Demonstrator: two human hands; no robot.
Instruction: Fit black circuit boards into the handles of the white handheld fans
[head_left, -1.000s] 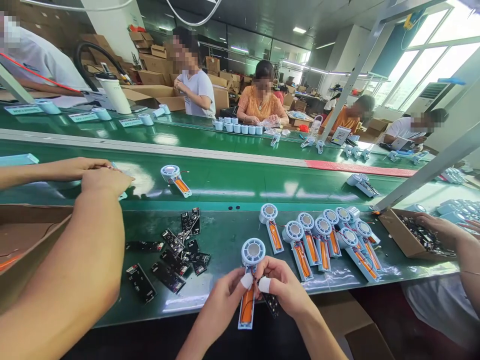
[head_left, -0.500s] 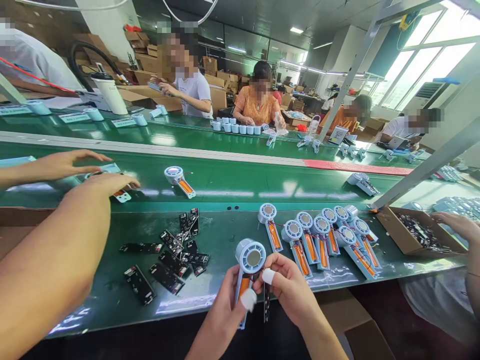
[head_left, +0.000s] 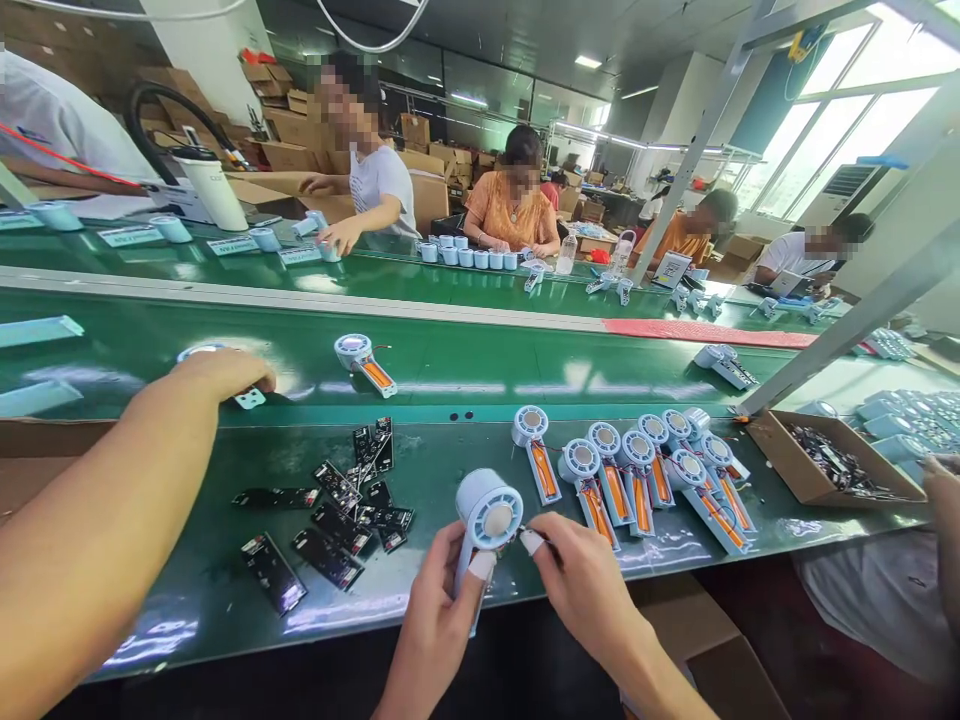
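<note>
My left hand [head_left: 442,610] is wrapped round the handle of a light-blue handheld fan [head_left: 480,495], with its round grey-centred head tilted up towards me. White covers sit on the thumb of each hand. Just right of the fan head, my right hand [head_left: 581,570] is closed in a pinch at the rim. What those fingers hold is too small and hidden to make out; a dark sliver shows between them. Black circuit boards [head_left: 330,555] lie in a loose pile to the left. Several open fans [head_left: 596,510] with orange batteries and thin wires lie to the right.
A co-worker's arm [head_left: 142,470] reaches in from the left to a fan on the green belt [head_left: 480,360]. One more fan [head_left: 364,362] lies there. At right stand a cardboard box [head_left: 810,490] of small parts and a slanted metal post [head_left: 847,320]. People sit across the line.
My right hand has turned and shifted slightly; the board hanging beneath it no longer shows. The fan in my left hand has tilted and moved slightly left. One co-worker's hand at left has withdrawn.
</note>
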